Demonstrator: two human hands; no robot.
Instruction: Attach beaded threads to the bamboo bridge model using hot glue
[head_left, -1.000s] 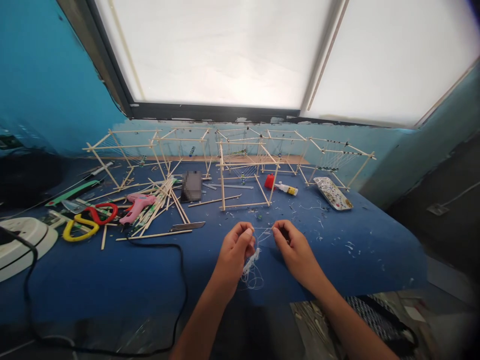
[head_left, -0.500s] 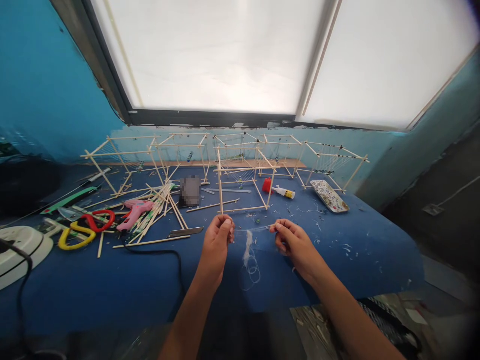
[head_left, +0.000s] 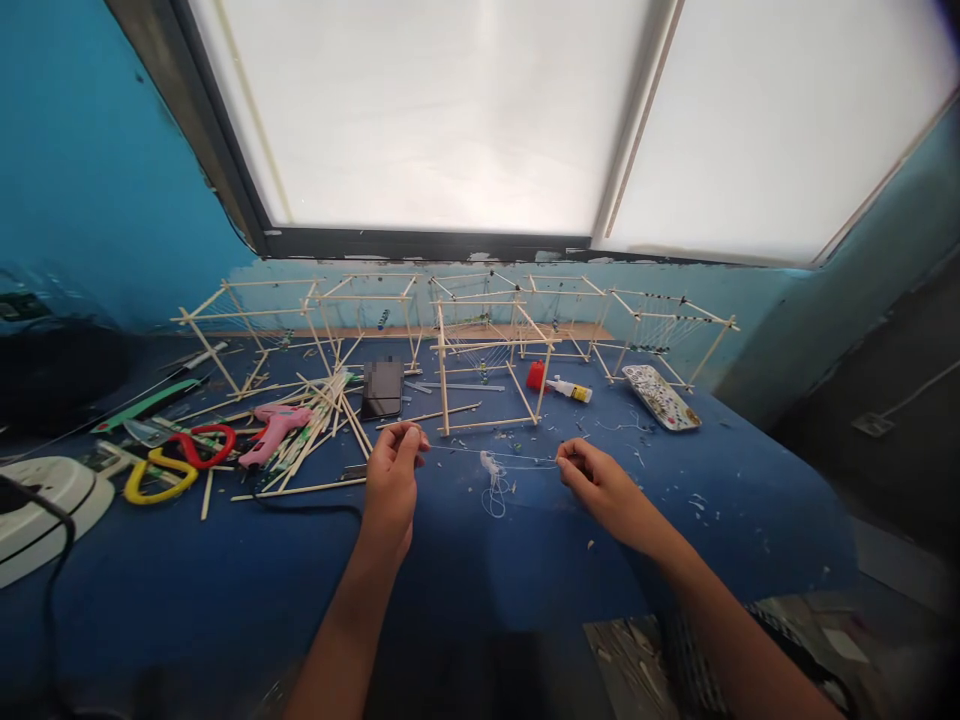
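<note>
The fine whitish thread [head_left: 459,449] spans the gap between the hands, over the desk [head_left: 660,540] and in from its near edge, a loose tangle [head_left: 495,490] midway. The left hand [head_left: 394,480] and right hand [head_left: 604,485] each pinch it between thumb and fingertips. Light, even tension should suit best; a hard tug could tighten the tangle. Mind the blade [head_left: 354,472] beside the left hand, and the stick frame [head_left: 442,390] beyond, towards the far edge.
</note>
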